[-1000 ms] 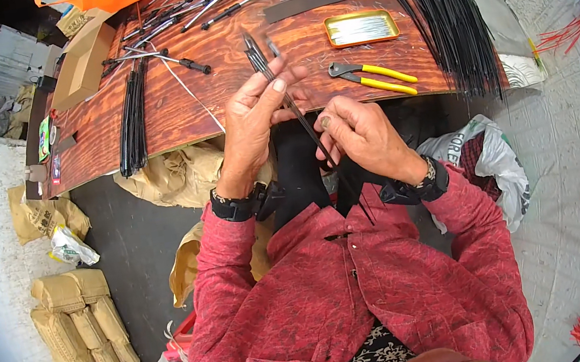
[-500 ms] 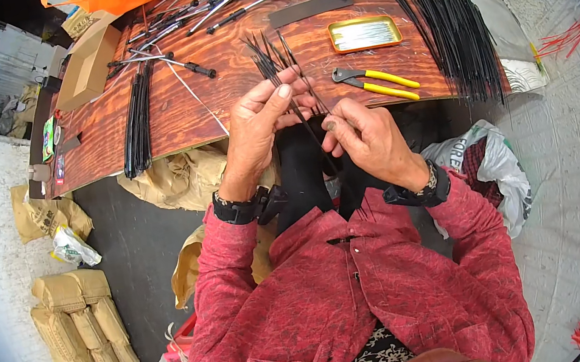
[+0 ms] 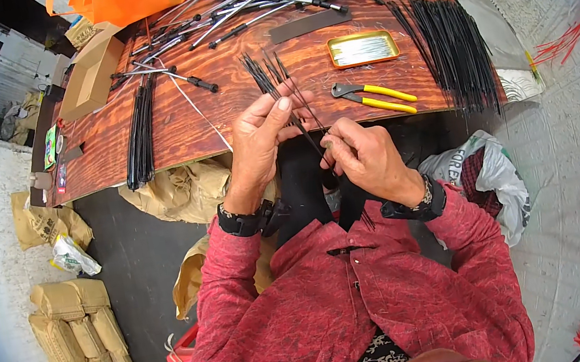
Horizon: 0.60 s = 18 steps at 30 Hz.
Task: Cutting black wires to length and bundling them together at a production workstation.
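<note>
Both hands pinch one fan of thin black rods

The left hand (image 3: 260,140) and right hand (image 3: 367,160) grip the black rods (image 3: 282,86) loosely; splayed tips could slip onto the wooden table (image 3: 218,116)

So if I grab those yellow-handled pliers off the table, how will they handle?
The yellow-handled pliers look rigid and probably fairly heavy for their size, being metal. They lie flat on the wooden table, so rolling seems unlikely. The handles are spread apart, so they may swing at the pivot when lifted.
</note>
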Each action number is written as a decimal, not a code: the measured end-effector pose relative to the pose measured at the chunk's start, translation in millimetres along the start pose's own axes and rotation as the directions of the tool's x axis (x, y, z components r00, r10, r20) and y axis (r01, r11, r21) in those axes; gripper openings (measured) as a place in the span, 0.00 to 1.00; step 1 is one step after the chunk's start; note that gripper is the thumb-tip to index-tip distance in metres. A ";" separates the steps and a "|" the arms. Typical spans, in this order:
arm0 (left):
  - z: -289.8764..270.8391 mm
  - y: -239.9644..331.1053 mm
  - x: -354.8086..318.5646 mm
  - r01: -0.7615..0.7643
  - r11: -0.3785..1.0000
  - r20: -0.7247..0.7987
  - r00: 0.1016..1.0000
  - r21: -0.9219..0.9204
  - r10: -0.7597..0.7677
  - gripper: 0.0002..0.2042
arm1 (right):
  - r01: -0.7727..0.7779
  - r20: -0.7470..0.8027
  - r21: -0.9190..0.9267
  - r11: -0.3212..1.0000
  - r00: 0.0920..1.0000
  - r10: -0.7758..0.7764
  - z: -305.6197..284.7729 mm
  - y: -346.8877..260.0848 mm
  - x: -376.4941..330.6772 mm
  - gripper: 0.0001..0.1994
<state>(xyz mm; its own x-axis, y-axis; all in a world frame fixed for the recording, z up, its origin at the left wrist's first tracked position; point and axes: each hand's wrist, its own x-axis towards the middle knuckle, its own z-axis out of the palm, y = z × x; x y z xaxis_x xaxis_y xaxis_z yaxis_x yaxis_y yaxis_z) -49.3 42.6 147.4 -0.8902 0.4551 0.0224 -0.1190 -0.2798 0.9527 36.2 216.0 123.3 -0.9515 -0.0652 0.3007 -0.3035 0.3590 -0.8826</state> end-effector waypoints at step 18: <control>-2.8 -5.3 2.2 0.034 0.999 -0.029 0.999 -0.012 -0.034 0.19 | 0.174 -0.029 -0.276 0.945 0.981 -0.189 4.2 3.2 3.1 0.06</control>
<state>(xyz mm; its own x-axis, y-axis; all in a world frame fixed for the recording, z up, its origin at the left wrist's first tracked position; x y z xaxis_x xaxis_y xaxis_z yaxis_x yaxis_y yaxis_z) -51.9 42.7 141.5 -0.8980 0.4395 -0.0190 -0.1543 -0.2743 0.9492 32.1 213.0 119.9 -0.8750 -0.1050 0.4727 -0.4386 0.5853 -0.6820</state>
